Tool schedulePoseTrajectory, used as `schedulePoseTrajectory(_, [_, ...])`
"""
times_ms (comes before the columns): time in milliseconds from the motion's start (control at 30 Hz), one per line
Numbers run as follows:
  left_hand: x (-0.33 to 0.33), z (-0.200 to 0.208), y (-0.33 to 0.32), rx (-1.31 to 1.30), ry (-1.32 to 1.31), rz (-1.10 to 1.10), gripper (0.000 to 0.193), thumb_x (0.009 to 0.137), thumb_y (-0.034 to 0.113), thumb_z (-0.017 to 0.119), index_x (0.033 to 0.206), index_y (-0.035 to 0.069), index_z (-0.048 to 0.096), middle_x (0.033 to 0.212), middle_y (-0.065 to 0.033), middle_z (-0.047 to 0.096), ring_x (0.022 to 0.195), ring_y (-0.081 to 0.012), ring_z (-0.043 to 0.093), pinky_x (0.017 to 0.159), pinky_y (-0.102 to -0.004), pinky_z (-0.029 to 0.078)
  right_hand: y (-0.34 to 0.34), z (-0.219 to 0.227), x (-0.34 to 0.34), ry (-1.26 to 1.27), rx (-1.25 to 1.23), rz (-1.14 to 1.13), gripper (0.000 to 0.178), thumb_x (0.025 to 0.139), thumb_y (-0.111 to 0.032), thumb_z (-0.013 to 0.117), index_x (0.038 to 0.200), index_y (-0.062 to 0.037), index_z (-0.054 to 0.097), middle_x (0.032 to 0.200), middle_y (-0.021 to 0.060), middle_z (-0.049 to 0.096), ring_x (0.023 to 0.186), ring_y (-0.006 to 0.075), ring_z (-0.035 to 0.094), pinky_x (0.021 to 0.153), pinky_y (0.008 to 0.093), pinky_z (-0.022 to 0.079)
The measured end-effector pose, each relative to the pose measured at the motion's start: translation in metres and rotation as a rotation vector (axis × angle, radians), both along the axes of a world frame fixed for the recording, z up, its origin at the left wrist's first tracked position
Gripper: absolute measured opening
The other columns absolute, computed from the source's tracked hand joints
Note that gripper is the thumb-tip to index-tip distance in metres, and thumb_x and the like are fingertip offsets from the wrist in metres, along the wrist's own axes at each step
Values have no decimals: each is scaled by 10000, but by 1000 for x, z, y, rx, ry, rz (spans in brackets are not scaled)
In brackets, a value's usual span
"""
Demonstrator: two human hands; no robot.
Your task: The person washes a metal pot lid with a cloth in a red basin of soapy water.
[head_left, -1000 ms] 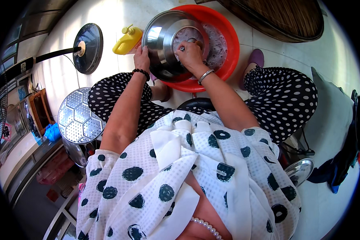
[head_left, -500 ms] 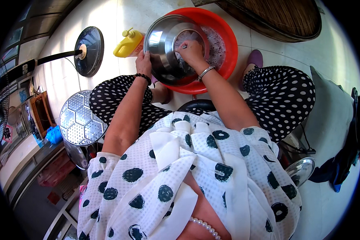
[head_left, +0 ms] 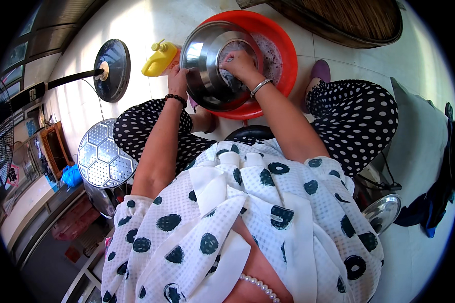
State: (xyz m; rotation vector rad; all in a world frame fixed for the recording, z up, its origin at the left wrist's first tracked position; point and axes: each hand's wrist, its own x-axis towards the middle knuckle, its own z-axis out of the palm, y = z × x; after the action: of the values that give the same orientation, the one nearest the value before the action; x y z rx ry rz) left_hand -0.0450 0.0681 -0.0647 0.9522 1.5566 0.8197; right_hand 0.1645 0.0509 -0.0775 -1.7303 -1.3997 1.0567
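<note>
1. Apparently, a scrubbing step is in hand: the wide, round, silver metal bowl (head_left: 199,60) leans tilted in the round, red plastic basin (head_left: 286,41), its left edge reaching past the basin's rim, with purplish-grey, foamy water (head_left: 272,54) showing on the right.
2. The left hand (head_left: 178,80) pinches the bowl's left edge, just beside the yellow plastic pump bottle (head_left: 160,60).
3. The right hand (head_left: 241,65) bends over the bowl's ringed centre, fingers curled together; whether they pinch a cloth or scrubber, I cannot tell.
4. The next move seems to call for a firm left hold while the right hand works outward over the metal; a slack pinch might let the bowl slip.
5. The right fingertips and basin floor are hidden. Glare and reflections make it hard to say whether the bowl's inside or underside faces up. At far right, the brown, dark-rimmed round basket (head_left: 346,20) is cut off.
</note>
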Motion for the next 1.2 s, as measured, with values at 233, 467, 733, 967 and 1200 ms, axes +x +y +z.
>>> schedulePoseTrajectory(233, [-4,-23,12,211,523,-82,297,960,217,464,1097,-23,571,932,-80,622,870,-150,560,812,-280,435,-5,-8,-7,-26,53,13,221,646,-282,757,730,-87,696,728,161,662,727,305,642,706,363,497])
schedulePoseTrajectory(467, [2,-29,0,348,442,-37,242,943,207,465,908,-13,560,776,-147,591,717,-241,553,682,-350,432,14,-9,-1,82,39,-172,237,661,-262,756,745,-50,692,716,155,662,680,266,644,669,342,497])
schedulePoseTrajectory(733, [3,-29,2,343,351,-32,241,956,201,455,945,-6,577,758,-69,578,710,-151,521,683,-298,431,9,-25,1,178,-178,-17,204,656,-217,758,745,-46,691,714,118,669,664,209,637,649,321,494])
schedulePoseTrajectory(967, [5,-26,0,308,381,-46,242,953,202,460,964,-6,582,768,-78,588,721,-158,532,696,-298,434,15,-16,3,193,-164,-149,192,646,-214,756,731,-58,685,702,105,667,625,195,622,629,303,491])
schedulePoseTrajectory(1200, [-1,-32,3,301,395,-71,251,951,208,461,995,-7,583,792,-94,604,738,-168,547,704,-309,440,8,-25,1,194,39,-113,221,642,-241,760,730,-53,683,674,128,653,620,229,626,623,331,492])
